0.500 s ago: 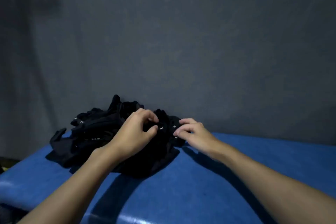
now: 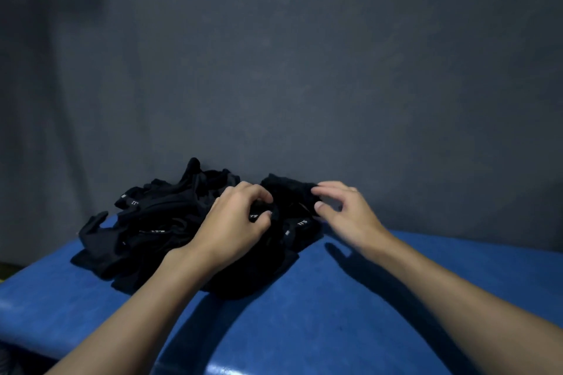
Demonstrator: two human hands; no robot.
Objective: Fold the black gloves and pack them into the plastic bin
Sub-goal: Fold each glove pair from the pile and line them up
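One heap of black gloves [image 2: 158,222] lies on the blue surface [image 2: 335,313], straight ahead of both hands, its long axis running left to right. We find the left hand [image 2: 234,222] nearer, resting on the heap's right part and pinching a lettered cuff. The right hand [image 2: 350,216] sits at the heap's right edge, fingers curved against a raised glove [image 2: 286,189]; we cannot tell whether it grips. Single gloves are too tangled to count; no plastic bin shows.
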